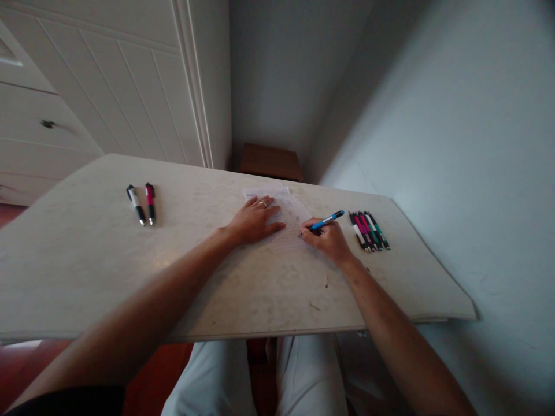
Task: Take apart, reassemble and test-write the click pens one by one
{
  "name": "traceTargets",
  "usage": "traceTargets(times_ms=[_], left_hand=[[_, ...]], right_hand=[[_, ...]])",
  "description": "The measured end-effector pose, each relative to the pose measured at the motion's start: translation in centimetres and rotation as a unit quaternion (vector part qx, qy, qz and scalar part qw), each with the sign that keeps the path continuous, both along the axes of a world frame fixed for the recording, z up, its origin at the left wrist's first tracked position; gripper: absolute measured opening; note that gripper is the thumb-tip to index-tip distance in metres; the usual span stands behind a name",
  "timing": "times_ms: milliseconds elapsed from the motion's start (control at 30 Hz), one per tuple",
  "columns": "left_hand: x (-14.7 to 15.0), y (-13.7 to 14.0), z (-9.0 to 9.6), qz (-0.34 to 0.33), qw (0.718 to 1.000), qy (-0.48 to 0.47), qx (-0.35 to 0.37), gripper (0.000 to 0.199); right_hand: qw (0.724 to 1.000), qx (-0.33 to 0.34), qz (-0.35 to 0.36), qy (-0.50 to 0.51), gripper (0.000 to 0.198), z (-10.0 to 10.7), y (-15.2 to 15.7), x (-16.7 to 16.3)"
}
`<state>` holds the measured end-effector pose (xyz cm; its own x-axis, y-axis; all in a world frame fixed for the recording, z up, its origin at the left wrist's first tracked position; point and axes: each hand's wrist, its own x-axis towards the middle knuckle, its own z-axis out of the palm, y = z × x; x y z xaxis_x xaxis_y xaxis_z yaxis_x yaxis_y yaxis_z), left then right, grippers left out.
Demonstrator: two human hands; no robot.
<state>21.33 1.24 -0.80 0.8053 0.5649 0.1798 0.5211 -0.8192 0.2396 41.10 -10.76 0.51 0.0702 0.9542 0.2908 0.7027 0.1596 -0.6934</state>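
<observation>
Right fingers (307, 233) clamp the blue pen (328, 221) between them; left fingers (273, 211) splay on paper (293, 215).

the left hand (252, 224) lies flat, its fingers (272, 211) spread, on paper with writing (293, 214); one finger wears a ring (262, 204). the right hand (332, 241) holds a blue pen (328, 220) in its fingers, tip down at the paper. on the counter (269, 300), a white-and-black pen (136, 205) and a pink-and-black pen (150, 204) lie to the left; a row of pens (369, 231) lies near the right hand. a brown wooden piece (271, 160) shows past the far edge.
</observation>
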Motion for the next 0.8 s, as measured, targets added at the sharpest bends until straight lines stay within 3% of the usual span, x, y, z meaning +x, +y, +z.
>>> traceTargets(times_ms=[133,333,633,800], left_hand=[[-0.02,-0.08,0.12,-0.001,1.0,0.004,0.0,0.063],[-0.01,-0.01,-0.07,-0.002,1.0,0.002,0.005,0.064],[-0.03,-0.04,0.04,-0.002,1.0,0.008,0.013,0.063],[-0.01,-0.09,0.06,-0.001,1.0,0.008,0.016,0.061]], right_hand=[[1.0,-0.024,0.009,0.018,0.016,-0.03,-0.06,0.0],[0.998,0.005,-0.022,0.052,0.017,-0.01,-0.04,-0.11],[0.998,-0.029,0.024,0.052,0.018,-0.65,0.0,-0.18],[0.997,-0.004,-0.017,0.07,0.015,-0.23,-0.07,-0.06]])
